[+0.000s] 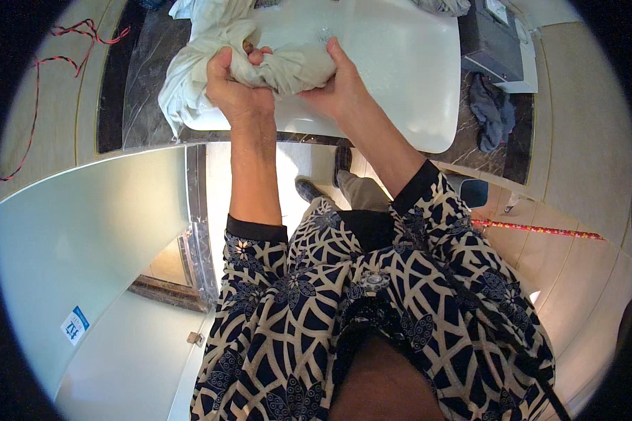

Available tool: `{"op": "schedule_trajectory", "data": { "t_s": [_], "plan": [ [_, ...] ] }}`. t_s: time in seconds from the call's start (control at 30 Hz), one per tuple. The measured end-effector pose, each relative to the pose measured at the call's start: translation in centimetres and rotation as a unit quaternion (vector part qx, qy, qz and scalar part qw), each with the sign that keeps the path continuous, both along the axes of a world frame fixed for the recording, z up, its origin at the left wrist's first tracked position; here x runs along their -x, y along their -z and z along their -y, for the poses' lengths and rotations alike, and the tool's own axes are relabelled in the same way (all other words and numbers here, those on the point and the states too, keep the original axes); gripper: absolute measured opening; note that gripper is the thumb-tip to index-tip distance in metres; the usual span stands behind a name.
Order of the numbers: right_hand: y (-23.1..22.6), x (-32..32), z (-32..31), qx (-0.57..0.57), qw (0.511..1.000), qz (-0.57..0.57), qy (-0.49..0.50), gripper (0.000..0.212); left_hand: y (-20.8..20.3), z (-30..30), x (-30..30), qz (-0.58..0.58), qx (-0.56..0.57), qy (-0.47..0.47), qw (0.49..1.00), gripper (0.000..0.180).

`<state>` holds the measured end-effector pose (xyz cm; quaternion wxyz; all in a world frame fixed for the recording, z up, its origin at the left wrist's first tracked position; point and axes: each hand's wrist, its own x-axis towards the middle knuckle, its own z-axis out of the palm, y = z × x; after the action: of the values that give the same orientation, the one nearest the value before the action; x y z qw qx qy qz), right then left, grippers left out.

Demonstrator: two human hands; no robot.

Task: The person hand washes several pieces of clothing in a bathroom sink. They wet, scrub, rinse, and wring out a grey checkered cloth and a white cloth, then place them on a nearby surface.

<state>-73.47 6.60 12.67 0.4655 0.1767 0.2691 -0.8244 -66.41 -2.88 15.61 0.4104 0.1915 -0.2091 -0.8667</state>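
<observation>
A pale, wet-looking cloth (pixel 293 68) is bunched and twisted between my two hands over the near left part of the white sink (pixel 407 84). My left hand (pixel 240 92) grips its middle, fingers wrapped round it. At the right end of the bundle, my right hand (pixel 336 85) holds the cloth with the thumb pointing up. To the left, loose folds hang over the sink's rim onto the dark counter, and more of the pale fabric reaches the top edge of the view. The undersides of both grips are hidden.
Dark marbled counter (pixel 147 91) surrounds the sink. On its right lie a crumpled dark grey cloth (pixel 491 111) and a grey box (pixel 495 45). Greyish fabric (pixel 444 5) sits at the far right rim. A frosted glass panel (pixel 112 210) stands at left; a red-black cord (pixel 84 52) hangs beyond.
</observation>
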Motion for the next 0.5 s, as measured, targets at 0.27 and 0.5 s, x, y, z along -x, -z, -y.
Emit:
{"op": "schedule_trajectory", "data": {
  "t_s": [0.27, 0.5],
  "plan": [
    [-5.7, 1.9, 0.9, -0.045, 0.918, -0.389, 0.055, 0.023, 0.7, 0.0, 0.6, 0.079, -0.138, -0.046, 0.986, 0.023],
    [-8.6, -2.8, 0.7, 0.08, 0.561, -0.81, -0.154, 0.026, 2.9, 2.3, -3.0, 0.002, -0.076, 0.259, 0.963, 0.034]
  ]
}}
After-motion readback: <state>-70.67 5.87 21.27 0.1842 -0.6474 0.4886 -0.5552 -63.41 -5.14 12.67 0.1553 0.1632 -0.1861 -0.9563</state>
